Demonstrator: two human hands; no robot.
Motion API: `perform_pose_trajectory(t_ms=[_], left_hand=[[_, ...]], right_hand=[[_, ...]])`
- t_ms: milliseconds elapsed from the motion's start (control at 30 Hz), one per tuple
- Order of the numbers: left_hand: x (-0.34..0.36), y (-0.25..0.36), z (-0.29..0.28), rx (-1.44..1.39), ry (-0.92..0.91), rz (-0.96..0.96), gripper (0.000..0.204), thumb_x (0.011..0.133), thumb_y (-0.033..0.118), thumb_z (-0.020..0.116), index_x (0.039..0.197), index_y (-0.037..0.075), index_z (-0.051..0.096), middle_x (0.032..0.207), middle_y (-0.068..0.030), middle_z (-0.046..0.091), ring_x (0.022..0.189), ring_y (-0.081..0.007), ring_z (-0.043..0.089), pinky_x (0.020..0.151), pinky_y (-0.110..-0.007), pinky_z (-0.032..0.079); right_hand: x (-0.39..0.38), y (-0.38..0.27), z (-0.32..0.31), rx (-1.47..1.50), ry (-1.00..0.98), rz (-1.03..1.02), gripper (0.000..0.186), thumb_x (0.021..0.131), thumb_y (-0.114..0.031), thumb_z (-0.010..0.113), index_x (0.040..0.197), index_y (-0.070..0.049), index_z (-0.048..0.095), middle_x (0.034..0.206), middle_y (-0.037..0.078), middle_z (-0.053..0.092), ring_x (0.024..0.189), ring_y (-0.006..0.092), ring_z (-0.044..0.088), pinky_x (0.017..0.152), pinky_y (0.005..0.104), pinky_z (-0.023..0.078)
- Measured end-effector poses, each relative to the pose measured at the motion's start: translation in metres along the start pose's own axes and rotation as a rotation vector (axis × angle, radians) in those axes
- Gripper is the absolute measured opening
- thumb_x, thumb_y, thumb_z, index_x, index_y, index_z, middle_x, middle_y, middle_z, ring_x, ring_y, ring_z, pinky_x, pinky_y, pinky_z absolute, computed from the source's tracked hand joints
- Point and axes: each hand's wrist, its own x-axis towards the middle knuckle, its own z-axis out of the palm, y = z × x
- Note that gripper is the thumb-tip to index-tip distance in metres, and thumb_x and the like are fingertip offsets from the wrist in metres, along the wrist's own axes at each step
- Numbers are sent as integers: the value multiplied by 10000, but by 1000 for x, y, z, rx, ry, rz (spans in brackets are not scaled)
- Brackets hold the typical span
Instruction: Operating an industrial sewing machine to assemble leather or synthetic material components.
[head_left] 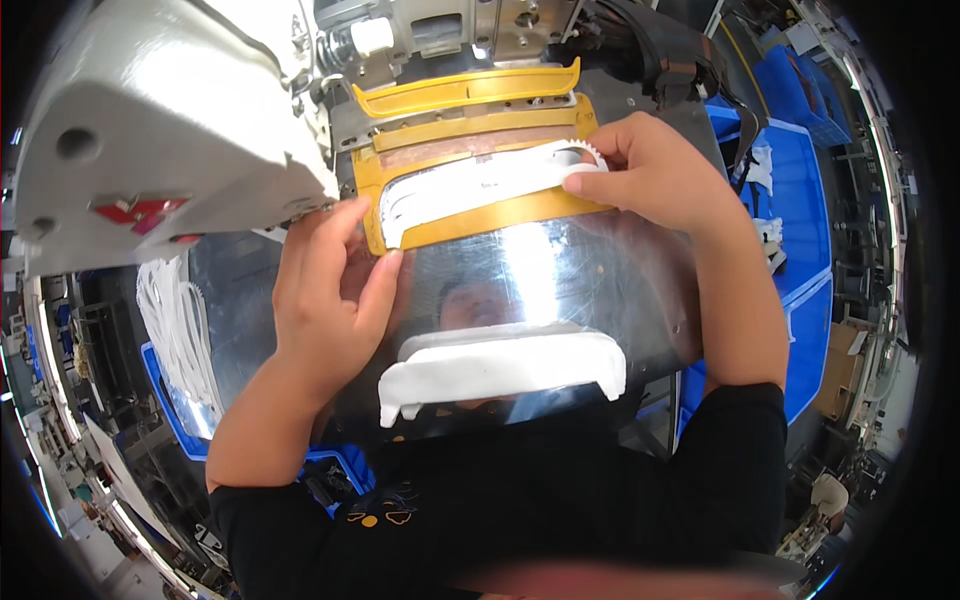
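A curved white fabric piece point(480, 188) with a toothed right end lies in a yellow template frame point(480, 232) on the shiny metal plate point(450, 290). My right hand point(660, 175) pinches the piece's right end between thumb and fingers. At the frame's left end is my left hand point(330, 290), thumb and fingers apart; the thumb tip meets the frame's lower left corner. A yellow clamp bar point(470, 88) stands raised behind the frame. Closer to my body, a stack of similar white pieces point(505, 370) rests on the plate.
The white head of a sewing machine point(170, 130) looms at the left, close to my left fingers. White strips point(175, 320) hang over a blue bin point(170, 400) at left. Larger blue bins point(810, 260) stand at right. Metal machine parts point(440, 35) line the back.
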Motion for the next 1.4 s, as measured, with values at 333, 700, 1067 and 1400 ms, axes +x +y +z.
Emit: perform_pose_trajectory(t_ms=[333,700,1067,1400], left_hand=[[-7,1,-10,243,-303,101,599,897,369,855,1407,70,757,1090,-109,588,979,-294,569,900,-420,490],[-5,-4,-6,242,-270,64,645,895,388,864,1450,90,730,1062,-74,557,961,-278,554,902,-428,477],[-6,-5,-5,288,-271,47,627,877,359,877,1420,75,747,1036,-76,550,943,-281,549,892,-421,480],[-4,-5,-13,286,-274,37,542,875,317,871,1341,52,789,1012,-84,555,930,-284,549,882,-420,487]], right_hand=[[-4,-7,-11,-368,100,-1,553,852,-489,904,695,-26,643,614,100,612,566,214,598,558,359,469],[5,-1,0,-436,223,32,533,872,-390,936,689,-75,547,614,50,568,584,122,571,544,297,459],[6,2,-6,-405,164,14,512,822,-418,937,709,-39,612,653,124,626,595,228,611,577,371,482],[6,4,-9,-333,134,3,461,890,-264,910,711,-73,531,626,61,604,593,122,620,554,289,496]])
